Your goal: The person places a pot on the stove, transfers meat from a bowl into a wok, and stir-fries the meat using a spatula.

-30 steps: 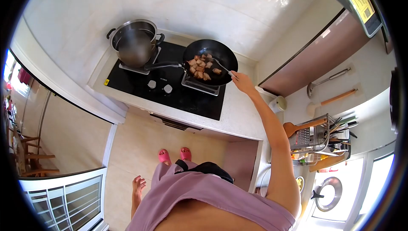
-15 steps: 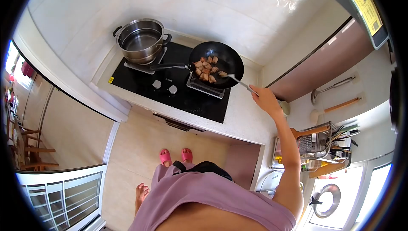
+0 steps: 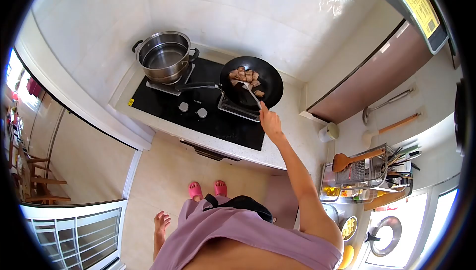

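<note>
My right hand (image 3: 269,121) is closed round the handle of a spatula (image 3: 252,93) whose head is down inside a black wok (image 3: 272,79). Chunks of browned meat (image 3: 244,75) are gathered toward the wok's far side, with one piece (image 3: 259,93) apart near the right. The wok sits on the right burner, its long handle (image 3: 197,86) pointing left. At my left side, away from the stove, my left hand (image 3: 161,221) hangs with fingers loosely apart and nothing in it.
A two-handled steel pot (image 3: 163,57) stands on the left burner of the black cooktop (image 3: 218,126). To the right are a lidded container (image 3: 328,132), a rack of utensils (image 3: 364,168) and a bowl of yellowish pieces (image 3: 349,228). A range hood (image 3: 421,7) juts in at upper right.
My right hand has moved left and nearer the wok's front rim. The spatula has swung left, and the meat is pushed toward the far side. My left hand shifts slightly.
</note>
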Action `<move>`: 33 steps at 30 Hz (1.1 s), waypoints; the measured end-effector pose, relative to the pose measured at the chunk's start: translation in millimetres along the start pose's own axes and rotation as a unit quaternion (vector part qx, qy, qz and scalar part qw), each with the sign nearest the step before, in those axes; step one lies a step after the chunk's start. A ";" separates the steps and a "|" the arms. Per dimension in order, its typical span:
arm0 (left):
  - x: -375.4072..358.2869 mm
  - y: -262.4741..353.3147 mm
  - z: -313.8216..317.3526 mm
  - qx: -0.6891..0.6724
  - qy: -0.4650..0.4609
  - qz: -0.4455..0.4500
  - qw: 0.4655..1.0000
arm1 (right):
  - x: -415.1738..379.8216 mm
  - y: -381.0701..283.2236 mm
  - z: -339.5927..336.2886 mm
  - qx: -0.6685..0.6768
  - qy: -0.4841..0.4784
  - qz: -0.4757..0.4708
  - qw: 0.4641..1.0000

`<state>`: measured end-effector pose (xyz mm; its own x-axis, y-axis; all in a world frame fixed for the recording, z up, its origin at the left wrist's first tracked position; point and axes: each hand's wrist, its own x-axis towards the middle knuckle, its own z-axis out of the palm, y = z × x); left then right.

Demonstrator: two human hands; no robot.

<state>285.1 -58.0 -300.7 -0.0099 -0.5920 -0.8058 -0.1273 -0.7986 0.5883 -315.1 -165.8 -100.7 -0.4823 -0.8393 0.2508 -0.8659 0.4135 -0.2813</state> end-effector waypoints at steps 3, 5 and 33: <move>-9.1 -4.8 -5.2 0.010 0.008 0.002 1.000 | 14.2 3.4 -2.0 -0.015 0.005 -0.003 1.000; -9.2 -12.0 -5.7 0.019 0.004 -0.007 1.000 | 17.1 4.0 -7.2 -0.007 0.021 0.002 1.000; -1.4 -34.0 4.5 0.036 -0.021 -0.034 0.999 | 29.1 33.3 -80.3 -0.048 -0.048 -0.133 0.989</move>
<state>285.0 -29.5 -319.9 -0.0396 -0.5298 -0.8472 -0.1997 -0.8265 0.5262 -368.6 -148.2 -28.4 -0.2250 -0.9506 0.2137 -0.9713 0.2013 -0.1268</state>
